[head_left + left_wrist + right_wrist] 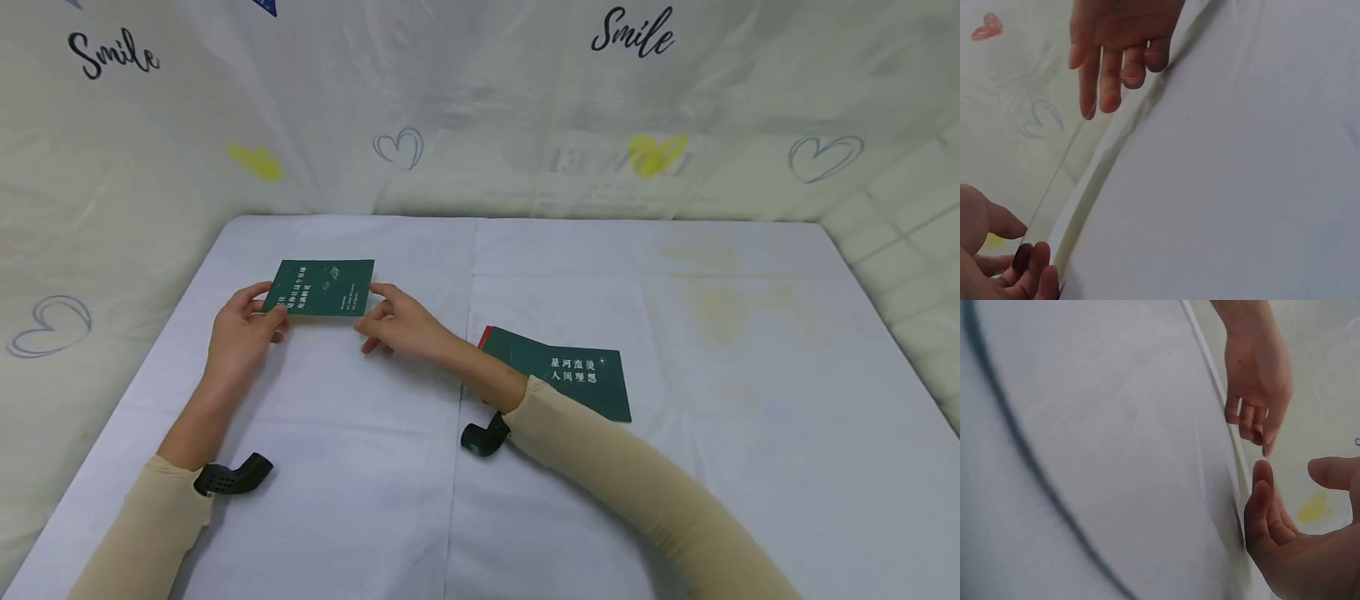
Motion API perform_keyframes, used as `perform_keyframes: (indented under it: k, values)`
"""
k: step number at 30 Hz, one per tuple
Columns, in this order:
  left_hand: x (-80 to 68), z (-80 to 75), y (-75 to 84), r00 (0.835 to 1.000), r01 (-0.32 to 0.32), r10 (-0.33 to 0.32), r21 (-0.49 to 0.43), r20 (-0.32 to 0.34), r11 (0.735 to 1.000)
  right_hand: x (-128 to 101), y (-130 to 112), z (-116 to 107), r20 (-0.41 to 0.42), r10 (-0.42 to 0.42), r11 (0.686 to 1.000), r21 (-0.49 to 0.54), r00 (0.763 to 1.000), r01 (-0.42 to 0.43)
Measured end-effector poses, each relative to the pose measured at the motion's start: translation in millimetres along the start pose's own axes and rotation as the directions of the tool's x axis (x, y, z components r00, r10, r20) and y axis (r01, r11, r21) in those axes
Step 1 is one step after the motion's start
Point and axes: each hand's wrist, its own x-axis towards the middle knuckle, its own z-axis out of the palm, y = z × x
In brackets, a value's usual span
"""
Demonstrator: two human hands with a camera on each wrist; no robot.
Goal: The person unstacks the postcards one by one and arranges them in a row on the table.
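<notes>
In the head view a dark green postcard with white lettering and small drawings is held up over the left side of the table. My left hand pinches its near left corner between thumb and fingers. At the card's right edge is my right hand, its fingertips close against the edge. From the left wrist view the card shows edge-on as a thin line, running from the left hand to the right hand's extended fingers. The right wrist view shows the right thumb standing well apart from its fingers.
More green cards with white lettering, one with a red edge, lie overlapping on the white-covered table, partly hidden under the right forearm. A pale curtain printed with hearts and "Smile" hangs behind the table's far edge.
</notes>
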Motion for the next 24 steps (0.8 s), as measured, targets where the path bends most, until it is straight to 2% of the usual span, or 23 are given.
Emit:
perform_keyframes:
  k: [5, 13, 24]
  values:
    - [2.7, -5.8, -0.9, 0.998, 0.047, -0.045, 0.052, -0.032, 0.998, 8.8, -4.8, 8.7, 0.016, 0.051, 0.997, 0.065, 0.999, -0.052]
    - [10.2, -17.2, -5.7, 0.999, 0.015, -0.009, 0.167, -0.034, 0.986, 20.6, -11.0, 18.6, -0.004, 0.075, 0.996, 0.038, 0.997, -0.075]
    - [17.9, -27.0, -16.1, 0.997, 0.026, -0.009, 0.218, -0.077, 0.976, 37.5, -15.6, 37.1, 0.05, 0.098, 0.994, 0.052, 0.994, -0.101]
